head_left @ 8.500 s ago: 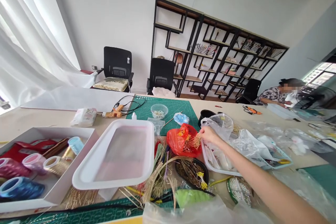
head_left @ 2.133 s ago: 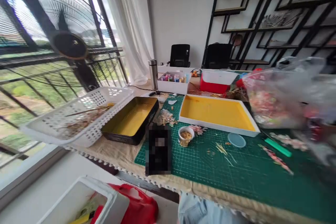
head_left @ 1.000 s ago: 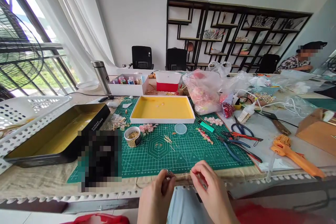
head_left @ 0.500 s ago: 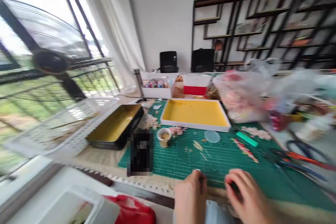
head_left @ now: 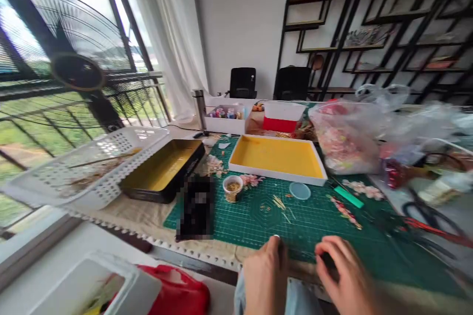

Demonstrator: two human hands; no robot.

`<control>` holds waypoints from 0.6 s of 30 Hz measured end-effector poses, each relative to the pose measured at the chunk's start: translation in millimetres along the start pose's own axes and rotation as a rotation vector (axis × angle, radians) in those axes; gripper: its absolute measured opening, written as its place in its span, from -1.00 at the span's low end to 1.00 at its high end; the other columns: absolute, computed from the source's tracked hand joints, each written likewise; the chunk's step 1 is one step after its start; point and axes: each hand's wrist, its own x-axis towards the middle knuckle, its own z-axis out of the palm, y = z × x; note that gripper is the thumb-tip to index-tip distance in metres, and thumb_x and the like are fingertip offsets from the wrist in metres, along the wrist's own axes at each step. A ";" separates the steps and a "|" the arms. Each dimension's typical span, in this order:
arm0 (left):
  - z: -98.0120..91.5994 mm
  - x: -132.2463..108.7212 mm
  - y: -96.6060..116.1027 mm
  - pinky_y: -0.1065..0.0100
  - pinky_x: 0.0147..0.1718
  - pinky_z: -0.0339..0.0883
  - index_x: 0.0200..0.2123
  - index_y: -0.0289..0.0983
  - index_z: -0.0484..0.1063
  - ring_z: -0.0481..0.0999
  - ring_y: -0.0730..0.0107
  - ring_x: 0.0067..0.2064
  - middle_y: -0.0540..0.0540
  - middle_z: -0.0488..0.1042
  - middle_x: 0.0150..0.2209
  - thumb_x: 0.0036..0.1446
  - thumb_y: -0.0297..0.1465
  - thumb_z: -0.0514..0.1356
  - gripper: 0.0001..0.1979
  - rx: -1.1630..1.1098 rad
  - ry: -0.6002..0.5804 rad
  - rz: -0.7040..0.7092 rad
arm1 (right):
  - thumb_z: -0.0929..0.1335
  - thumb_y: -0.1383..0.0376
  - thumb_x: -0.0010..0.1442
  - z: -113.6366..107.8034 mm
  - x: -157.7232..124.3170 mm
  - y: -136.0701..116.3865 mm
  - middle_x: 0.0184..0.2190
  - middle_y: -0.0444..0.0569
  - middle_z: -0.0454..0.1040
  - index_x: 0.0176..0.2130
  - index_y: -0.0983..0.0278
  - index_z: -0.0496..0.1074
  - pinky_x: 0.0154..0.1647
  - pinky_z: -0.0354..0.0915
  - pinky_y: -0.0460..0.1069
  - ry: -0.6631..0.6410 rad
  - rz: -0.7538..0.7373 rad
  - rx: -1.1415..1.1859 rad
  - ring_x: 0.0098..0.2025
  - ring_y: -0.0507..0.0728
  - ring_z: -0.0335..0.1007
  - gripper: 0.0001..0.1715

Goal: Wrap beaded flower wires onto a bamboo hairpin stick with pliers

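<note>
Both hands sit at the near edge of the green cutting mat [head_left: 258,216], over my lap. My left hand [head_left: 264,275], with a ring on one finger, has its fingers curled into a pinch. My right hand [head_left: 345,278] is curled the same way, a hand's width to the right. A thin dark strand seems to run between them along the table edge, but blur hides what it is. Nearest on the mat are small gold pins [head_left: 279,203] and a beaded pink sprig [head_left: 345,211].
A yellow tray [head_left: 277,157], a cup of gold beads [head_left: 232,188], a round clear lid [head_left: 299,190], a black tin [head_left: 162,170] and a white basket [head_left: 88,167] lie beyond. A bag of pink flowers [head_left: 342,140] and scissors [head_left: 428,214] are right. A fan [head_left: 77,71] stands left, a white bin [head_left: 107,288] below.
The view has swung left toward the window and fan. My hands stay at the table edge and have drawn a little further apart than a second ago.
</note>
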 end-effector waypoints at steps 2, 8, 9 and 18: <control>-0.4 0.8 -3.6 0.39 -0.51 0.27 -0.27 -0.16 0.45 0.62 0.23 -0.38 0.00 0.62 -0.39 0.27 -0.40 0.06 -0.84 -0.008 -0.014 0.003 | 0.20 0.41 0.21 -5.3 1.8 -9.6 -0.28 0.00 0.31 -0.25 0.15 0.25 -0.28 0.32 0.14 -0.049 0.042 -0.060 -0.22 0.25 0.32 -0.84; 0.3 3.2 -10.9 0.47 -0.54 0.18 -0.26 -0.14 0.48 0.62 0.31 -0.40 0.04 0.62 -0.41 0.24 -0.34 0.12 -0.87 0.045 -0.022 0.025 | 0.12 0.51 0.23 -16.3 -2.3 -18.1 -0.17 0.02 0.27 0.00 0.19 0.26 -0.20 0.36 0.07 -0.134 0.048 -0.121 -0.13 0.16 0.29 -0.59; -0.9 2.9 -10.6 0.47 -0.54 0.18 -0.26 -0.14 0.48 0.62 0.32 -0.40 0.05 0.63 -0.41 0.24 -0.34 0.12 -0.86 0.057 -0.021 0.025 | 0.12 0.52 0.24 -17.9 -3.2 -18.8 -0.16 0.02 0.27 0.01 0.19 0.27 -0.20 0.36 0.06 -0.146 0.034 -0.112 -0.13 0.16 0.29 -0.57; -9.5 2.8 -2.1 0.50 -0.53 0.21 -0.24 -0.12 0.50 0.63 0.33 -0.37 0.06 0.64 -0.39 0.25 -0.31 0.13 -0.86 0.097 -0.050 -0.032 | 0.14 0.51 0.27 -22.3 -7.7 -20.5 -0.16 0.06 0.30 -0.04 0.23 0.32 -0.19 0.31 0.11 -0.148 -0.010 -0.075 -0.12 0.20 0.28 -0.65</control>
